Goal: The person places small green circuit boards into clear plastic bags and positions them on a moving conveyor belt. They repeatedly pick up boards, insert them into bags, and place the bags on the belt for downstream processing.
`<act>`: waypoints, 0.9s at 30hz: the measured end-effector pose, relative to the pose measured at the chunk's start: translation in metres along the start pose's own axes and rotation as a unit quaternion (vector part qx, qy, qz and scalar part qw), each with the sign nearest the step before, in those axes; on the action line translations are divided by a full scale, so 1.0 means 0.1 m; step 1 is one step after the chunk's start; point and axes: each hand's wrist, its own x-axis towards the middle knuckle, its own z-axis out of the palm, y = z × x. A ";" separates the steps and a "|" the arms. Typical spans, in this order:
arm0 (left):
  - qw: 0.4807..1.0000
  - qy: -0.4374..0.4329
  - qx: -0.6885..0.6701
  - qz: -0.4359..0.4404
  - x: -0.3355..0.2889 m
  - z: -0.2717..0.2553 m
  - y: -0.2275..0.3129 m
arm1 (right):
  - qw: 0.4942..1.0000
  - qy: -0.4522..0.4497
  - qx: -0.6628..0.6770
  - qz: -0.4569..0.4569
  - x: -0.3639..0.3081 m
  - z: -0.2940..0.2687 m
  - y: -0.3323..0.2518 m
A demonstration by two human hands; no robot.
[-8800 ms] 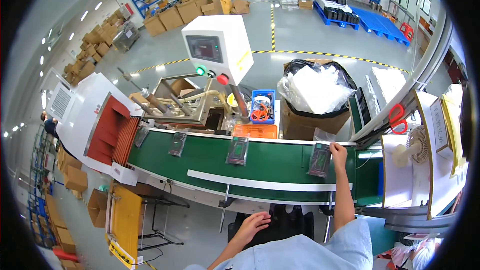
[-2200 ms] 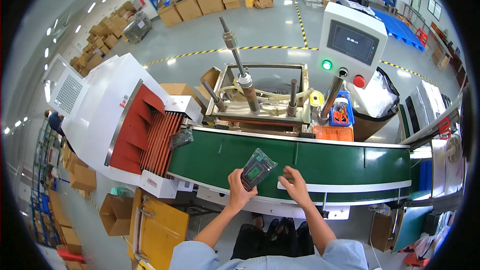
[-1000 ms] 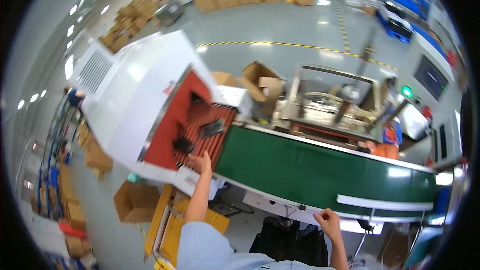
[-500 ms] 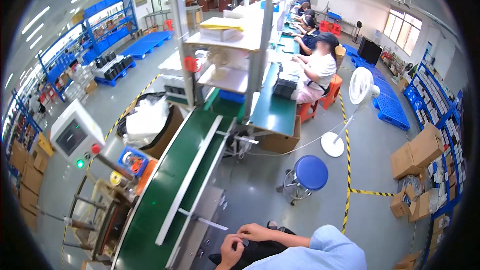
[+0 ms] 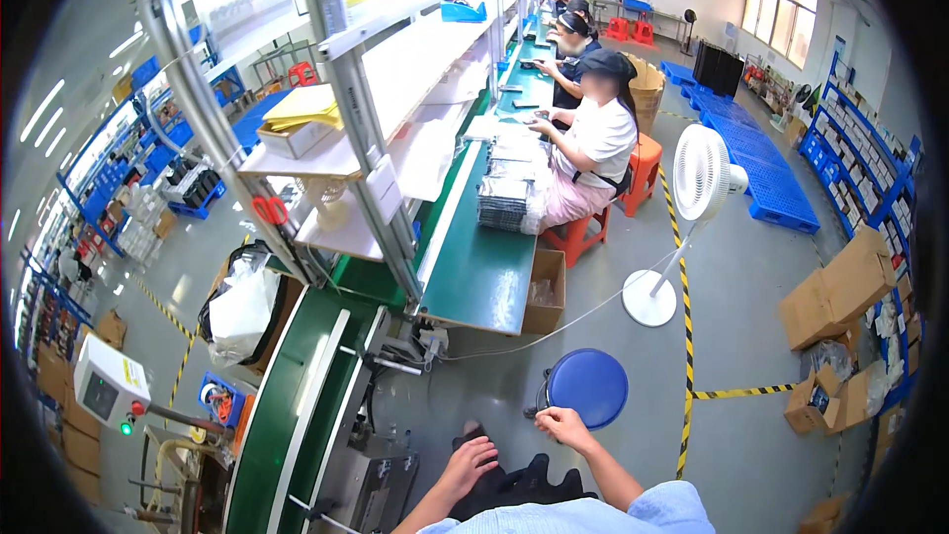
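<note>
My left hand [image 5: 469, 465] is held low over my dark trousers, its fingers stretched out and nothing in its grasp. Farther right, my right hand [image 5: 565, 427] has its fingers curled together in front of the blue round stool [image 5: 590, 386]; whatever they may hold is hidden. The hand overlaps the seat's near edge in the view, and I cannot tell whether it touches it. To the left of my hands runs a green conveyor belt [image 5: 271, 410] with a white guide rail [image 5: 306, 405] along it.
A green workbench [image 5: 484, 277] stands ahead, with seated people [image 5: 593, 138] working along its right side. A white floor fan [image 5: 700, 178] and its trailing cable are beyond the stool. Cardboard boxes [image 5: 835, 287] lie at the right; a control box [image 5: 111, 381] is at left.
My hands, close together before, have moved apart; the right went right toward the stool, and the left has its fingers stretched out. The view has shifted forward, bringing the workbench and stool nearer.
</note>
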 end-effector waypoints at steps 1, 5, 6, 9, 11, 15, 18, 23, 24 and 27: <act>1.000 -0.002 -0.025 -0.018 0.18 0.02 0.08 | 1.000 0.003 0.001 -0.004 0.16 -0.05 -0.04; 0.996 -0.013 -0.065 -0.067 0.87 0.33 0.58 | 0.999 0.010 0.028 0.037 0.73 -0.15 -0.24; 0.996 -0.016 -0.057 -0.070 1.08 0.42 0.73 | 0.998 0.018 0.032 0.053 0.88 -0.18 -0.27; 0.995 -0.047 -0.040 -0.078 1.81 0.71 1.20 | 0.999 0.039 0.007 0.029 1.34 -0.41 -0.56; 0.993 -0.057 -0.039 -0.097 2.28 0.97 1.49 | 0.997 0.072 0.032 -0.017 1.72 -0.69 -0.65; 0.993 -0.050 -0.056 -0.086 3.13 1.40 2.08 | 0.979 0.154 0.044 -0.129 2.48 -1.31 -1.43; 0.993 -0.026 -0.098 -0.061 3.61 1.56 2.42 | 0.950 0.211 -0.003 -0.228 3.24 -1.83 -2.29; 0.980 0.010 -0.195 0.027 4.23 1.68 2.58 | 0.892 0.240 -0.142 -0.357 5.25 -2.84 -3.37; 0.965 0.031 -0.258 0.023 4.37 1.70 2.58 | 0.912 0.218 -0.138 -0.319 5.85 -3.10 -3.36; 0.919 0.185 -0.344 -0.058 4.79 1.63 2.57 | 0.968 0.080 -0.218 -0.092 7.32 -3.26 -3.58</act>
